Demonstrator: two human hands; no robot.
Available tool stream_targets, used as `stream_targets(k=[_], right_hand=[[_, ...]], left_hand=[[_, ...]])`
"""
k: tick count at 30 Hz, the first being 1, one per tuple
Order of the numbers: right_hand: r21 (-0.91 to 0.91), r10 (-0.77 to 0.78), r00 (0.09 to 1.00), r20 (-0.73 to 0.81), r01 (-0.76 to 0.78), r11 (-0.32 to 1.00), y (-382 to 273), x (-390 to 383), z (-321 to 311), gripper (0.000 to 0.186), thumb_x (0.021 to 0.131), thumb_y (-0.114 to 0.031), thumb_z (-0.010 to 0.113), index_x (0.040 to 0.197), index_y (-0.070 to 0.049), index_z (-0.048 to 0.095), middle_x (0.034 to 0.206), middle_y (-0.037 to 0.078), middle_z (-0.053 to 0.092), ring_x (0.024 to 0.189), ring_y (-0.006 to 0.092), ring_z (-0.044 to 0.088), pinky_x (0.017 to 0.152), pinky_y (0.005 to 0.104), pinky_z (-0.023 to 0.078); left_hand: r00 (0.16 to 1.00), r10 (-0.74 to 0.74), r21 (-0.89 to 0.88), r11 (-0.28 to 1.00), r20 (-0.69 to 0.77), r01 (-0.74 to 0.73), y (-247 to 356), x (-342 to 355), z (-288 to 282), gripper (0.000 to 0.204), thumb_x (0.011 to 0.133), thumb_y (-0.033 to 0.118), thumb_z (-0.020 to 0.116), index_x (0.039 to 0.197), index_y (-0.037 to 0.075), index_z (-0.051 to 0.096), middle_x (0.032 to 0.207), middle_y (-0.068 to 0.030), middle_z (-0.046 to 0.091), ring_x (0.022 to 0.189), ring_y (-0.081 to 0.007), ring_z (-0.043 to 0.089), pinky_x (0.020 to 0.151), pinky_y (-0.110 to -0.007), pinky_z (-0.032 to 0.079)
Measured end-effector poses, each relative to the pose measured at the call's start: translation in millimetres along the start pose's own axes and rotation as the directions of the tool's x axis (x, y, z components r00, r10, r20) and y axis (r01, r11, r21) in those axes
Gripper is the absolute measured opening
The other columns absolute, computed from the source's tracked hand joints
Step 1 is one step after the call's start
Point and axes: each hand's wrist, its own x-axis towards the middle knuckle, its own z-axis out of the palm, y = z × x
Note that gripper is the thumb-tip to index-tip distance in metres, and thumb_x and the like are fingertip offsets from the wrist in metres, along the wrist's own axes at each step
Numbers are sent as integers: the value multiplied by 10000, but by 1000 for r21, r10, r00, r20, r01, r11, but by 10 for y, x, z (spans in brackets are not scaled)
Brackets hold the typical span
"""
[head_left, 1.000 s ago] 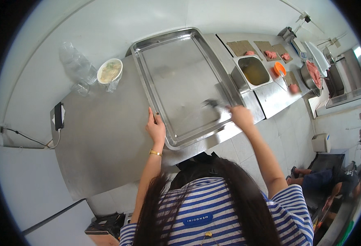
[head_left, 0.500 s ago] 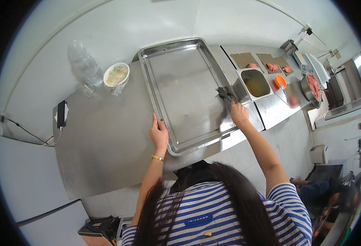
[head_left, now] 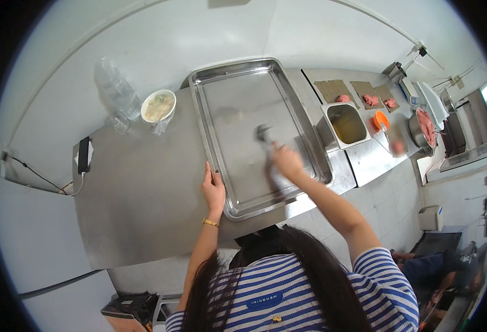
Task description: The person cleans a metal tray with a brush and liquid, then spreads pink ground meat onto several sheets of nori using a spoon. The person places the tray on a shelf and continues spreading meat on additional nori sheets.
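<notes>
A large steel tray [head_left: 235, 122] lies on the steel counter [head_left: 133, 205], its long sides running away from me. My left hand [head_left: 213, 191] grips the tray's left rim near the front corner. In my right hand [head_left: 287, 165] is a dark-headed utensil [head_left: 262, 133], blurred by motion, held over the middle of the tray. Right of the tray stands a steel container of yellowish liquid [head_left: 347, 127], with an orange bowl [head_left: 380, 117] and spoon beside it.
A white bowl of food [head_left: 159, 105], a plastic bottle [head_left: 116, 88] and a black power bank [head_left: 83, 155] are at left. Meat portions [head_left: 371, 100] on brown sheets, a scale [head_left: 408, 91] and a pot of meat [head_left: 423, 127] are at right. A person [head_left: 437, 265] is at lower right.
Half a second ago the utensil was at the tray's right side; my right hand has now swept it left to the middle. My left hand stays at the rim.
</notes>
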Motion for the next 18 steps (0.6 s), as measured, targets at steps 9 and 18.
stream_targets(k=[9, 18], right_hand=[[76, 446, 893, -54, -442, 894, 634, 435, -69, 188, 857, -99, 529, 1013, 2, 554, 775, 144, 639, 680, 254, 681, 537, 342, 555], [17, -240, 961, -138, 245, 969, -82, 580, -10, 354, 850, -102, 530, 1187, 6, 511, 831, 136, 653, 737, 275, 673, 614, 362, 557]], left_hand=[[999, -32, 46, 998, 32, 31, 23, -8, -38, 454, 881, 80, 521, 1329, 32, 465, 528, -45, 315, 491, -91, 315, 464, -282, 329], [995, -95, 117, 989, 34, 90, 73, -27, -62, 461, 890, 118, 534, 1341, 63, 463, 526, -51, 334, 489, -94, 336, 465, -278, 343]])
